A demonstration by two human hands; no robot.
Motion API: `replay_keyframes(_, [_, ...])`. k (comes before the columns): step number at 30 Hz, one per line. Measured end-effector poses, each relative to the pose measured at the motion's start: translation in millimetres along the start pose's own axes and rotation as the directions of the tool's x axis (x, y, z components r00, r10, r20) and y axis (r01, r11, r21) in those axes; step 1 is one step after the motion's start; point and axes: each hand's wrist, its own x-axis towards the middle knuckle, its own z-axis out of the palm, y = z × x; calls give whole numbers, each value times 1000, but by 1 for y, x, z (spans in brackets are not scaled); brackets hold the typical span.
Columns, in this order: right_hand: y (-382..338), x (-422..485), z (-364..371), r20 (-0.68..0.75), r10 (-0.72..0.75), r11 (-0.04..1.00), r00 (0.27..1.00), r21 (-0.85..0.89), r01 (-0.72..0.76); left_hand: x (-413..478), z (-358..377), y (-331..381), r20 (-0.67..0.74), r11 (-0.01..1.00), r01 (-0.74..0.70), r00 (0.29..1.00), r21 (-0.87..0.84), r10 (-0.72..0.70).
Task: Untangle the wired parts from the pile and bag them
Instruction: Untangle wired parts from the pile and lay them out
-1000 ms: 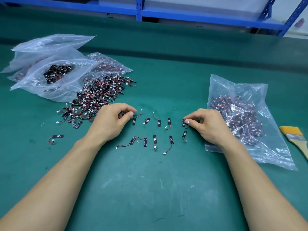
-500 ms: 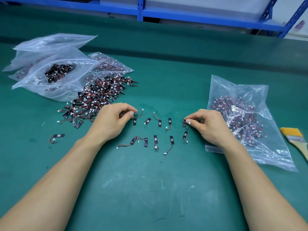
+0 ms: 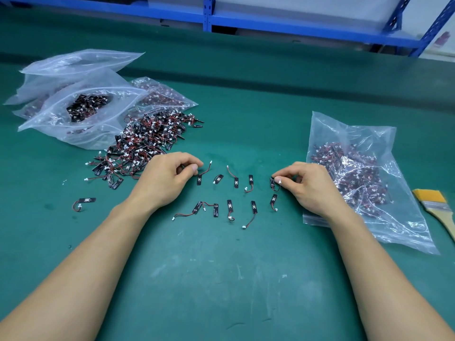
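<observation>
A scuffed green bench mat [image 3: 221, 279] covers the work surface, with a blue steel shelving frame [image 3: 270, 20] along the far edge. White marks are printed on the small black boards, but they are too small to read. The tangled pile of wired parts [image 3: 147, 141] lies at the left, against clear zip bags [image 3: 81, 112] that hold more of them. Separated parts [image 3: 230, 207] lie in two rows between the hands, and one stray part [image 3: 85, 201] lies apart at the left. The left hand [image 3: 167, 178] is curled, its fingertips just beside the first part in the far row [image 3: 199, 179]; whether it grips the wire I cannot tell. The right hand [image 3: 310, 185] pinches the last part in that row [image 3: 272, 183] between thumb and forefinger. Its wrist rests on a filled bag [image 3: 364, 173], near a paintbrush [image 3: 433, 203].
</observation>
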Motion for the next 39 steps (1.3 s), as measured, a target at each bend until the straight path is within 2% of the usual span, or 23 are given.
replay_keyframes(39, [0, 0, 1, 9, 18, 1000, 1000, 3, -18, 0, 0, 0, 7, 1000, 7, 1000, -16, -7])
